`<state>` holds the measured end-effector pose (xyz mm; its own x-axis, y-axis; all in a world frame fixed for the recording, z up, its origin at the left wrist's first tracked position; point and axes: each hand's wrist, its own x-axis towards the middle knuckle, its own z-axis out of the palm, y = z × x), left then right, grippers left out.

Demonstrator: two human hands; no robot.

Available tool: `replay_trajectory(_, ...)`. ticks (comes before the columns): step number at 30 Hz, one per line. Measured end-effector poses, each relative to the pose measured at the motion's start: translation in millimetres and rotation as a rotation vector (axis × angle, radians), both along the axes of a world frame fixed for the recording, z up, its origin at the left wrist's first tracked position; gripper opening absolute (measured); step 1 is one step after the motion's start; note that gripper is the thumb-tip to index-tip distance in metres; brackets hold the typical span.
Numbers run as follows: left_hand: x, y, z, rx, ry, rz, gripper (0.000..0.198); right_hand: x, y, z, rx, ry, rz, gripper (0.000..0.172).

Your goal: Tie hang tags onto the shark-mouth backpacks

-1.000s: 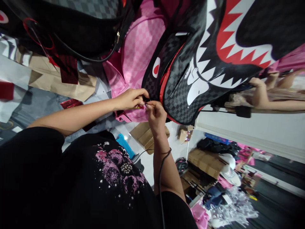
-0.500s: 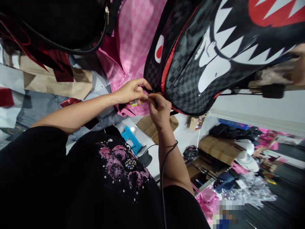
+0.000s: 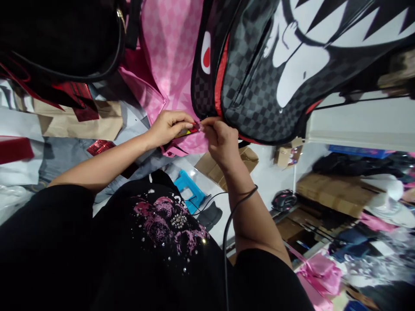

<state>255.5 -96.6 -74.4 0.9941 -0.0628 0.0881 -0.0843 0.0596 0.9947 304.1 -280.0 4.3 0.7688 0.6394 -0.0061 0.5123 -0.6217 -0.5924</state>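
Note:
A black checkered backpack point(image 3: 259, 93) with white teeth and a cartoon figure printed on it hangs in front of me. Close to its lower left edge, my left hand point(image 3: 168, 128) pinches a small red and yellow tag point(image 3: 187, 132). My right hand point(image 3: 223, 140) is closed at the same spot, thumb and finger almost meeting the left fingertips. What it pinches is too small to make out, perhaps a thin cord. Behind both hands hangs a pink checkered bag point(image 3: 171, 56).
Another black bag point(image 3: 61, 39) hangs at the upper left. Brown paper point(image 3: 81, 121) lies below it. A blue plastic stool point(image 3: 189, 190) and a flattened cardboard box point(image 3: 214, 168) are on the floor. Shelves at right hold a carton point(image 3: 333, 192) and piled goods. A black cable crosses my right forearm.
My view has shifted, so the backpack sits higher in the picture. My hands stay together at its lower edge, and more of the red on the tag now shows by my left fingers.

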Motion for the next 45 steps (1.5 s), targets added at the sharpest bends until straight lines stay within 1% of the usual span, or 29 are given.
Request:
replay_trajectory(4, 5, 5, 2.8, 0.098, -0.057, -0.041, 0.036, 0, -1, -4.5, 0.047, 0.060, -0.015, 0.026)
replay_trajectory(9, 8, 8, 5.8, 0.171, -0.067, -0.059, 0.044, -8, 1, -7.6, 0.010, 0.038, -0.130, 0.025)
replay_trajectory(11, 8, 10, 7.5, 0.224, -0.072, -0.076, 0.045, -10, 2, -9.0, 0.001, 0.034, -0.148, 0.026)
replay_trajectory(16, 9, 13, 12.6, 0.326, -0.122, -0.112, 0.045, -12, 4, -11.9, -0.033, -0.012, -0.123, 0.028)
replay_trajectory(19, 9, 12, 15.3, 0.361, -0.149, -0.113, 0.046, -12, 5, -10.3, -0.066, -0.065, -0.102, 0.028)
replay_trajectory(25, 10, 11, 18.8, 0.429, -0.169, -0.121, 0.046, -13, 8, -3.9, -0.214, -0.119, -0.051, 0.030)
replay_trajectory(28, 10, 11, 20.5, 0.474, -0.174, -0.123, 0.046, -13, 9, -3.1, -0.246, -0.150, -0.029, 0.028)
replay_trajectory(35, 11, 12, 23.1, 0.615, -0.138, -0.155, 0.044, -12, 10, -1.3, -0.323, -0.110, -0.006, 0.025)
replay_trajectory(41, 12, 12, 23.5, 0.618, -0.106, -0.166, 0.040, -12, 11, -1.4, -0.332, -0.134, 0.002, 0.027)
replay_trajectory(45, 12, 12, 27.0, 0.610, -0.073, -0.165, 0.032, -13, 11, -1.2, -0.359, -0.147, 0.010, 0.027)
